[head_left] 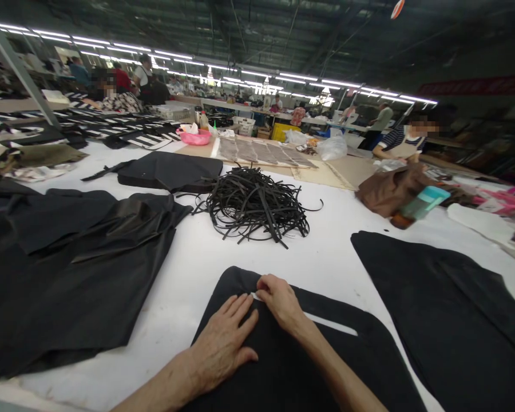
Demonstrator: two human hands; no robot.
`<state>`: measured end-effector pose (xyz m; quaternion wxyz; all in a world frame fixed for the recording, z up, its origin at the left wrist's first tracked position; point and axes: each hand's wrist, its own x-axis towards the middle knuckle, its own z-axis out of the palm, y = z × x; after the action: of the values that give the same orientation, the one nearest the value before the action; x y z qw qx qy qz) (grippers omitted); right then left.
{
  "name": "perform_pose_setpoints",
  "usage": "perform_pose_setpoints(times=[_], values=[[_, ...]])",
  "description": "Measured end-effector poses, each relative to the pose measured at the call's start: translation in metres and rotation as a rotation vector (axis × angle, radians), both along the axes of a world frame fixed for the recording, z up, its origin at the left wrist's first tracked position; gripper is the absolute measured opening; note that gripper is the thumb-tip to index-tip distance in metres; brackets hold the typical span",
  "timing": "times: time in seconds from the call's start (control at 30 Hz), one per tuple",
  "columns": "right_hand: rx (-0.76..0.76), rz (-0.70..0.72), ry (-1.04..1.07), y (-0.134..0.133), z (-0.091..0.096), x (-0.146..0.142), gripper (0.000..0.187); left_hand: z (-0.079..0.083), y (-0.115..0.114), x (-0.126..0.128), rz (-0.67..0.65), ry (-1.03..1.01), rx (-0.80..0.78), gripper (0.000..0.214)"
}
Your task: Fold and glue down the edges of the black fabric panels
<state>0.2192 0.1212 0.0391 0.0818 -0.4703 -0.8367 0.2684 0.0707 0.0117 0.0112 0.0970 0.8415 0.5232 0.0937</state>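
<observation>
In front of me a black sheet-material panel (pixel 278 355) with rounded corners lies on the white tabletop (pixel 154 320). A long narrow white band (pixel 332 324) runs along its far side; I cannot tell whether it is a strip on the panel or a slot showing the table. My left hand (pixel 227 343) rests flat on the panel, fingers spread, just left of the band's end. Beside its fingertips, my right hand (pixel 278 300) pinches at that end with thumb and fingers. What sits between those fingertips is too small to make out.
Beyond the panel lies a tangled heap of thin black strips (pixel 260 203). Black panels are stacked behind it (pixel 167 170), left (pixel 77 269) and right (pixel 450 303). A teal-lidded bottle (pixel 420 207) lies at right. A pink basin (pixel 194 136) stands farther back. A co-worker (pixel 403 140) sits at right.
</observation>
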Motion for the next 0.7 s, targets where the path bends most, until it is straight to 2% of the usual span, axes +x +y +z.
perform_pose_setpoints(times=[0.13, 0.47, 0.7], values=[[-0.006, -0.033, -0.015, 0.006, -0.010, -0.008, 0.007, 0.000, -0.002, 0.000, 0.012, -0.005, -0.010, 0.069], [-0.077, -0.151, -0.138, 0.014, -0.009, -0.022, 0.010, -0.001, -0.005, 0.002, 0.027, -0.005, -0.033, 0.070], [-0.035, -0.166, -0.131, 0.008, -0.007, -0.020, 0.013, -0.004, -0.005, 0.002, 0.023, -0.003, -0.001, 0.068]])
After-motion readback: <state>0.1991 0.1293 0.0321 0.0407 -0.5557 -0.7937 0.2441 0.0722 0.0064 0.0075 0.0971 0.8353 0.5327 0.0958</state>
